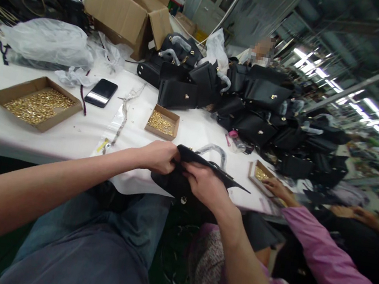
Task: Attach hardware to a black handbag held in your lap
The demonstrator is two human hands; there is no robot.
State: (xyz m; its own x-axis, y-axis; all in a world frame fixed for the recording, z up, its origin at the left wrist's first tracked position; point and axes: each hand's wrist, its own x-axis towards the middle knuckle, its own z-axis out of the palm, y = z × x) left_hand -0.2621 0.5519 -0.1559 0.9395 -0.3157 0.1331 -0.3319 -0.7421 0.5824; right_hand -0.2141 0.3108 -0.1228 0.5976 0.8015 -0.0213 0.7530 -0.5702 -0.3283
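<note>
A black handbag (180, 186) with a clear-wrapped handle and a small metal clasp is tilted at the table's front edge, in front of my body. My left hand (162, 155) is closed on the left end of its raised flap. Over the flap's near side lies my right hand (204, 185), its fingers gripping the edge. Both sets of fingertips are partly hidden by the bag. Just beyond it is a small cardboard tray (162, 122) of gold-coloured metal pieces.
A larger tray (42, 104) of gold pieces, a phone (101, 92) and a plastic strip lie on the white table (131, 145). Behind are many black bags (212, 88) and a cardboard box (116, 10). At right, a co-worker's hand (279, 190) reaches beside another tray (258, 173).
</note>
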